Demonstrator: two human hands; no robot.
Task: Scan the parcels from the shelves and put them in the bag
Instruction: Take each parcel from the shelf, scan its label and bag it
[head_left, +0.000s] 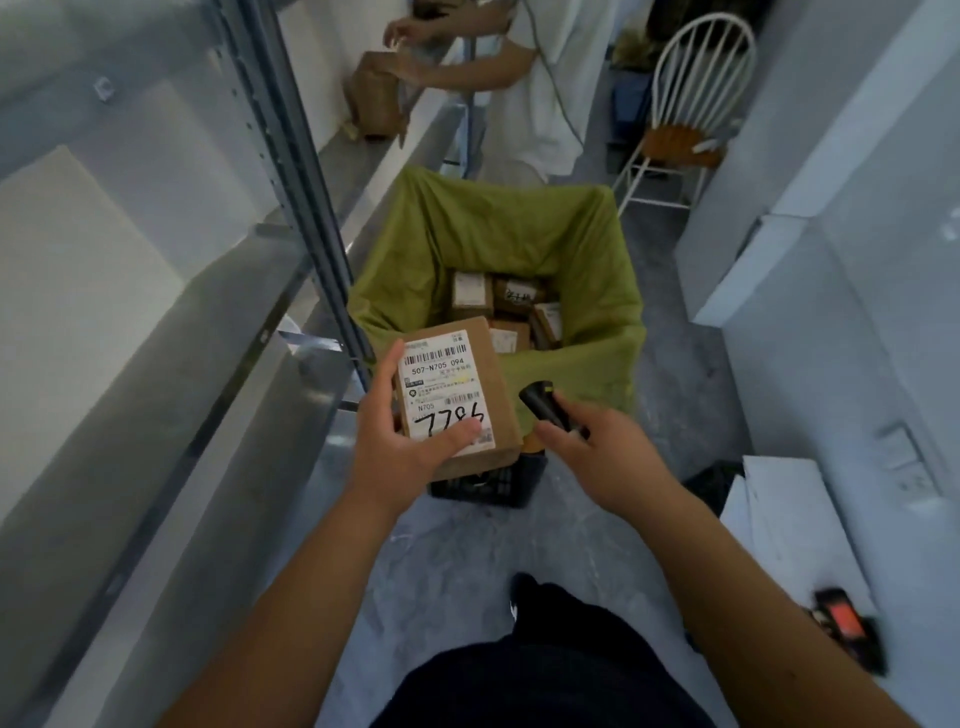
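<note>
Head view: left hand (410, 441) grips the box (457, 395) label-up so the scanner (545, 413), clasped in right hand (597, 457) at 3 o'clock, reads it above the bag (587, 291).

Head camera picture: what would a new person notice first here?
First, the cardboard parcel in the left hand, its white label up, at centre. Beside it, the right hand holds a black scanner. Behind them stands the open green bag, with several parcels inside.

Parcel (457, 395) label: printed "507-N705 094", "N705"; handwritten digits upside down, apparently "7784". Other print illegible.
</note>
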